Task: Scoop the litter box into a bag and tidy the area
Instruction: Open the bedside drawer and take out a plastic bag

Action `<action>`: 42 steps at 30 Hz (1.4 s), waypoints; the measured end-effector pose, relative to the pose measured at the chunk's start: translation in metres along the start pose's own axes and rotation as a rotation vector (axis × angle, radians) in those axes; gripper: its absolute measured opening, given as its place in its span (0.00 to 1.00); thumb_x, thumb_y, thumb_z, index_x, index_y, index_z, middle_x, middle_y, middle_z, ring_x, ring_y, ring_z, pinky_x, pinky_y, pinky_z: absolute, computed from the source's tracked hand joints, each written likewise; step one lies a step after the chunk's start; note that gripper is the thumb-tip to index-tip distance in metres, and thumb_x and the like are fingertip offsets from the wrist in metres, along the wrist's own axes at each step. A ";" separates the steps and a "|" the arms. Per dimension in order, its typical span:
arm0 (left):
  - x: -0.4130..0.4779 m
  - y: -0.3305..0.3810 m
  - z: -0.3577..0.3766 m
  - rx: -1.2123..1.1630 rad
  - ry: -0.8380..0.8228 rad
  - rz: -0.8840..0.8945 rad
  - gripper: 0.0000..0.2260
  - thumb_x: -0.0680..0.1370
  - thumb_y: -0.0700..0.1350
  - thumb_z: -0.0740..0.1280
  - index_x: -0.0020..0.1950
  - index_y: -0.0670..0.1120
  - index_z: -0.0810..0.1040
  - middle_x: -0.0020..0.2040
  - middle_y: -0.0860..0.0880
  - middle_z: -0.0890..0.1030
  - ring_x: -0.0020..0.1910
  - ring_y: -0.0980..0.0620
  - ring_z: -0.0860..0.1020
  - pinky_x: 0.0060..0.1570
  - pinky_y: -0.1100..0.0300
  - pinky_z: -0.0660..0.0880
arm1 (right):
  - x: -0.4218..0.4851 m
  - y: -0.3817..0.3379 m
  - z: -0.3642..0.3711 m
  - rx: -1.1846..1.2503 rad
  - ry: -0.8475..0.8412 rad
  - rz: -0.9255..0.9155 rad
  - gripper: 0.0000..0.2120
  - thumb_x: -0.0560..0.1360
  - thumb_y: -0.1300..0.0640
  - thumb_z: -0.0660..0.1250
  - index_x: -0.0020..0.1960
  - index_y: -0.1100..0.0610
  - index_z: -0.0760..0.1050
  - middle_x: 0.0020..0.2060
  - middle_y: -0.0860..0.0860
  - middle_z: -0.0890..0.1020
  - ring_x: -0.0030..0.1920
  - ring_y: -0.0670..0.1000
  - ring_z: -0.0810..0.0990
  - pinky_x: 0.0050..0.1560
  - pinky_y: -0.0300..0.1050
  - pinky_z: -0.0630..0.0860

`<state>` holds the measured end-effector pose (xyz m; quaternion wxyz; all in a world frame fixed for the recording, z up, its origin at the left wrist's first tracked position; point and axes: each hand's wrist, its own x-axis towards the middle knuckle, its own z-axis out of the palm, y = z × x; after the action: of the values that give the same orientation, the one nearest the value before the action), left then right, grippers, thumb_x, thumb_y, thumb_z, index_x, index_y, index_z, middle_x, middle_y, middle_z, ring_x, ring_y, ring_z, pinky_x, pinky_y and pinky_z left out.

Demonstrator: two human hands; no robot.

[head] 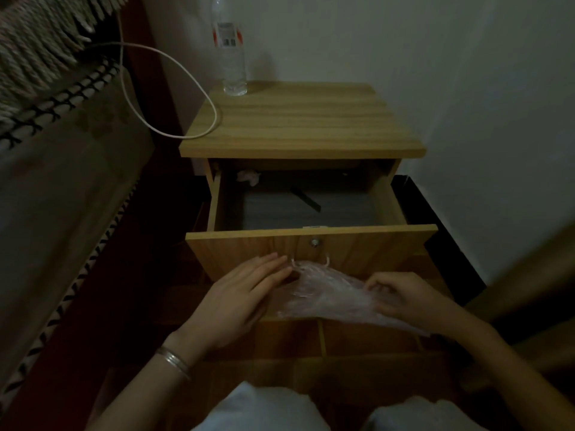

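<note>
Your right grip [404, 297] pinches the thin, crumpled, clear bag [329, 293]; at its 9 o'clock, your left grip [236, 293] rests flat-fingered against it.

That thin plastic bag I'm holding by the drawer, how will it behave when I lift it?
The plastic bag looks crumpled and see-through, so it is probably very light and floppy. It drapes limply between the left hand and right hand, so it likely won't hold a shape. Its glossy film may be slippery.

Dim light; a wooden bedside table [298, 119], drawer [249, 247] open, stands just beyond the fingers [273, 262], white walls [466, 88] behind, bed [62, 188] to their left
</note>
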<state>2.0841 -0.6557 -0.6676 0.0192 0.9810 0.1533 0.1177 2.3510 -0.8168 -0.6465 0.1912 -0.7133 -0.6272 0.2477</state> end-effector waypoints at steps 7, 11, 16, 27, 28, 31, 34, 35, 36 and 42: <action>0.019 -0.010 0.018 0.258 -0.027 0.037 0.29 0.76 0.50 0.60 0.76 0.47 0.57 0.76 0.48 0.57 0.75 0.52 0.52 0.74 0.52 0.44 | 0.008 0.000 0.015 -0.043 -0.107 -0.006 0.09 0.73 0.59 0.68 0.50 0.48 0.75 0.45 0.40 0.77 0.46 0.37 0.75 0.47 0.31 0.72; 0.018 -0.015 0.026 0.313 -0.038 0.027 0.32 0.76 0.52 0.63 0.76 0.48 0.55 0.77 0.50 0.54 0.75 0.53 0.50 0.73 0.52 0.44 | 0.014 0.000 0.019 -0.037 -0.179 -0.060 0.09 0.72 0.58 0.69 0.50 0.48 0.76 0.43 0.39 0.77 0.46 0.37 0.75 0.44 0.28 0.70; 0.022 -0.013 0.030 0.318 0.026 0.028 0.27 0.76 0.51 0.55 0.74 0.47 0.59 0.76 0.51 0.58 0.75 0.53 0.52 0.73 0.51 0.43 | 0.024 0.000 0.015 0.030 -0.053 -0.069 0.13 0.72 0.60 0.68 0.46 0.42 0.71 0.43 0.39 0.77 0.46 0.38 0.75 0.44 0.30 0.71; 0.051 -0.013 0.032 0.217 0.229 -0.045 0.20 0.78 0.46 0.61 0.70 0.49 0.68 0.74 0.49 0.63 0.74 0.48 0.57 0.71 0.50 0.55 | 0.035 0.029 0.034 0.029 -0.098 -0.016 0.14 0.72 0.58 0.69 0.45 0.38 0.70 0.43 0.40 0.78 0.45 0.39 0.76 0.45 0.37 0.74; 0.052 -0.008 0.039 0.183 0.254 -0.052 0.20 0.77 0.44 0.63 0.69 0.48 0.70 0.71 0.48 0.68 0.72 0.48 0.61 0.68 0.52 0.59 | 0.036 0.030 0.035 0.030 -0.099 -0.010 0.14 0.72 0.57 0.69 0.45 0.38 0.70 0.43 0.39 0.78 0.45 0.39 0.75 0.45 0.37 0.74; 0.062 -0.003 0.050 0.059 0.353 -0.077 0.18 0.75 0.40 0.68 0.65 0.44 0.74 0.59 0.47 0.78 0.60 0.49 0.72 0.57 0.58 0.67 | 0.036 0.031 0.037 0.039 -0.105 0.002 0.12 0.73 0.57 0.68 0.46 0.39 0.71 0.44 0.39 0.78 0.46 0.38 0.75 0.46 0.39 0.75; 0.074 -0.004 0.049 0.009 0.448 -0.099 0.11 0.75 0.38 0.69 0.57 0.42 0.80 0.50 0.47 0.80 0.51 0.49 0.75 0.48 0.60 0.69 | 0.039 0.034 0.035 0.061 -0.071 0.010 0.10 0.72 0.57 0.68 0.47 0.42 0.74 0.43 0.40 0.79 0.45 0.40 0.76 0.46 0.42 0.76; 0.076 -0.004 0.049 0.004 0.466 -0.092 0.09 0.75 0.38 0.69 0.54 0.42 0.80 0.48 0.46 0.80 0.48 0.49 0.75 0.46 0.60 0.70 | 0.040 0.035 0.034 0.057 -0.059 0.003 0.09 0.72 0.56 0.69 0.47 0.43 0.74 0.43 0.40 0.79 0.45 0.41 0.77 0.46 0.42 0.76; 0.078 -0.005 0.049 0.000 0.479 -0.078 0.07 0.76 0.38 0.68 0.52 0.42 0.81 0.46 0.46 0.80 0.46 0.49 0.76 0.44 0.60 0.70 | 0.041 0.035 0.033 0.052 -0.047 -0.008 0.08 0.72 0.56 0.69 0.48 0.44 0.75 0.43 0.40 0.79 0.45 0.41 0.77 0.46 0.42 0.76; 0.082 -0.012 0.048 0.009 0.498 -0.045 0.03 0.77 0.40 0.68 0.47 0.42 0.82 0.40 0.47 0.79 0.40 0.49 0.74 0.36 0.59 0.69 | 0.053 0.027 0.026 0.076 -0.028 -0.032 0.09 0.72 0.59 0.69 0.48 0.47 0.75 0.43 0.40 0.78 0.47 0.39 0.75 0.45 0.32 0.72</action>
<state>2.1679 -0.6190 -0.6966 -0.0208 0.9180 0.1758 0.3549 2.3619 -0.7689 -0.6888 0.2134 -0.6919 -0.6311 0.2784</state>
